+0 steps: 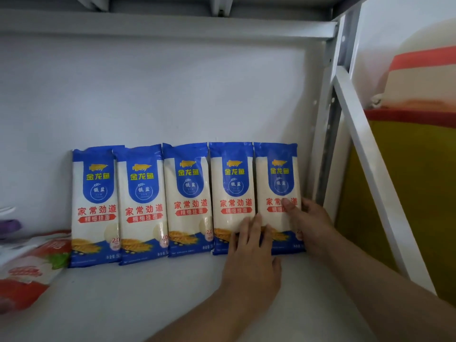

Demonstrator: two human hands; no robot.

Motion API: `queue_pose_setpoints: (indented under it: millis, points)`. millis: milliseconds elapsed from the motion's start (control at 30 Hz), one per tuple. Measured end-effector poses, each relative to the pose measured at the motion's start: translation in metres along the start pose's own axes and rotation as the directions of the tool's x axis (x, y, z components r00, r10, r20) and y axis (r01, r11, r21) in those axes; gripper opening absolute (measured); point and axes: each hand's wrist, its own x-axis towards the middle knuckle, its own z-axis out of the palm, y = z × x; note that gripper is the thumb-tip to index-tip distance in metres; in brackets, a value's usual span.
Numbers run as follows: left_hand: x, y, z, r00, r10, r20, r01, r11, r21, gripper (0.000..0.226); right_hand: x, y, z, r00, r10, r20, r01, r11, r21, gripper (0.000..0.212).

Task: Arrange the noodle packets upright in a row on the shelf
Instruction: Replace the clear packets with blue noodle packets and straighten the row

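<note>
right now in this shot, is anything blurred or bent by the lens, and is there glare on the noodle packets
Head view: the five noodle packets in the middle are fairly sharp with only soft sheen, no harsh glare; the red packet at the left edge is smeared; the shelf post and the white bar lean from wide-angle distortion; light is flat and dim, with faint shadow under the left hand and right hand.

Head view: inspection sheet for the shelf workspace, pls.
Surface: white shelf, white back wall.
Job's things: five noodle packets upright in a row against the wall.
Clutter: red and white packet lying at left; purple item blurred.
Grippers: left hand fingers flat across the two rightmost packets; right hand grips the rightmost packet, thumb in front.
Cables: nothing seen.
Surroundings: metal upright; yellow and red sacks at right.
</note>
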Motion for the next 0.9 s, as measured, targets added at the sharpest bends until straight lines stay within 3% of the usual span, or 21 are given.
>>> queue_pose_setpoints:
  millis: [267,500,900]
  points:
    - [0.008,0.000,0.005,1.000,-0.028,0.010,0.028,0.999,0.038,0.066,0.004,-0.005,0.006,0.999,-0.030,-0.012,0.030,0.999,-0.037,0.033]
    - [0.011,-0.005,0.002,1.000,-0.021,0.023,0.021,1.000,-0.022,0.067,0.007,-0.005,0.010,0.997,-0.074,-0.027,0.073,0.996,-0.049,0.042]
    - [0.005,-0.004,0.007,1.000,-0.012,0.021,0.011,0.999,0.030,0.066,0.000,0.002,0.009,0.999,-0.044,-0.022,0.041,0.994,-0.101,0.046]
